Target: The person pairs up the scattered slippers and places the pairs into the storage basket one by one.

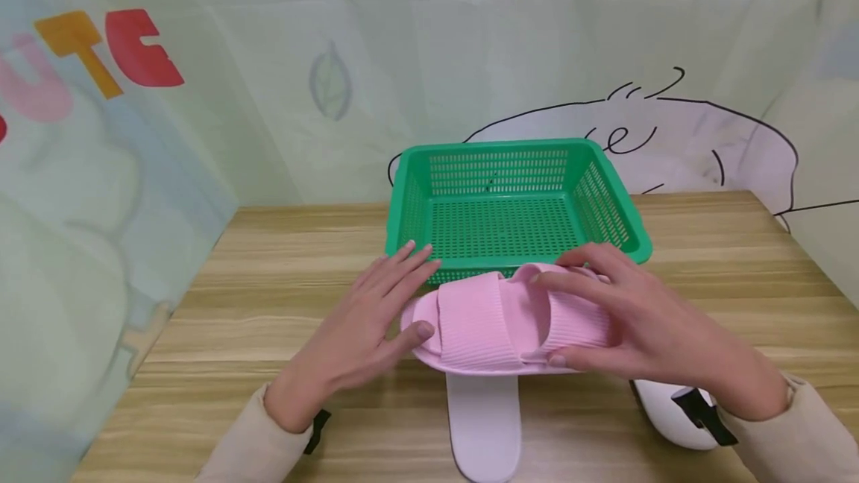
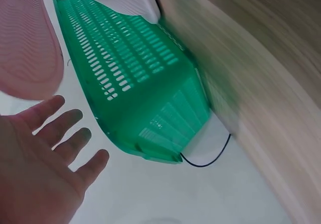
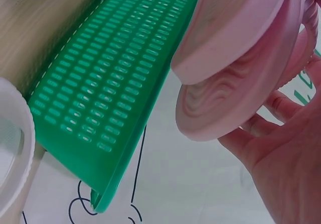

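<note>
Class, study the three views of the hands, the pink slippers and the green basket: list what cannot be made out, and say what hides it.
1. Head view: the white object near the table edge is mostly hidden under the right hand and its sleeve.
2. Head view: the pale slipper is cut by the bottom edge and covered by the pink slippers.
3. Left wrist view: the tabletop is motion-blurred.
4. Right wrist view: the green basket fills the frame, hiding the left hand.

Pair of pink slippers (image 1: 499,319), ribbed straps, stacked one against the other and lying crosswise, just in front of a green perforated basket (image 1: 513,203). Right hand (image 1: 637,326) grips them from the right, fingers over the strap, thumb at the near edge. Left hand (image 1: 365,323) lies flat-fingered at their left end, thumb touching the sole rim. Wavy tread shows in the right wrist view.
</note>
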Motion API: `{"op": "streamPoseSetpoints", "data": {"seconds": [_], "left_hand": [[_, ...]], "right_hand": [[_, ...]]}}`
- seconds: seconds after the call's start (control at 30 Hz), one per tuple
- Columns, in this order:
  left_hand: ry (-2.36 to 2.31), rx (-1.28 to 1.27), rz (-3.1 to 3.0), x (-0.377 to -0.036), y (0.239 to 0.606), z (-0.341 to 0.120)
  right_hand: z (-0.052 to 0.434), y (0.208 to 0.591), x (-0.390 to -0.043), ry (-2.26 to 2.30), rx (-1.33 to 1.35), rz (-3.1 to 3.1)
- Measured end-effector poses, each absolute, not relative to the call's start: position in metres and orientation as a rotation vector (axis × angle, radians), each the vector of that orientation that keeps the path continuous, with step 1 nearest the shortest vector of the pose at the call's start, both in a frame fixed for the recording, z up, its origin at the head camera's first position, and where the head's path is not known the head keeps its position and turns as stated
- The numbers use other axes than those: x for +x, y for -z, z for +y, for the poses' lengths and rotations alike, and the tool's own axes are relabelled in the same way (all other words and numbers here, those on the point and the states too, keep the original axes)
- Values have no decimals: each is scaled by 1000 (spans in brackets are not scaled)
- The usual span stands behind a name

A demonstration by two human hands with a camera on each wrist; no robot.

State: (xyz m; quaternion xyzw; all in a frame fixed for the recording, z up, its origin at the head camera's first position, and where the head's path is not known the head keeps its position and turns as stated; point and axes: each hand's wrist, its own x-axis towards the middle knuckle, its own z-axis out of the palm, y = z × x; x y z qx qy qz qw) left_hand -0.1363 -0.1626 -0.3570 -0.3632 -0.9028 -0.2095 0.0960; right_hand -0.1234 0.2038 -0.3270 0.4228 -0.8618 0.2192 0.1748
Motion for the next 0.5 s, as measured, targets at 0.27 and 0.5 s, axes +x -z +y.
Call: {"op": "streamPoseSetpoints", "data": {"seconds": [0.27,0.5], "left_hand": [[620,-1104,-2709,-140,360,-167],[609,-1100,-2728,-140,362,-168]], "right_hand": [[210,326,-121,-627,1205,-2460],[216,323,-119,-640,1215,-2446]]}}
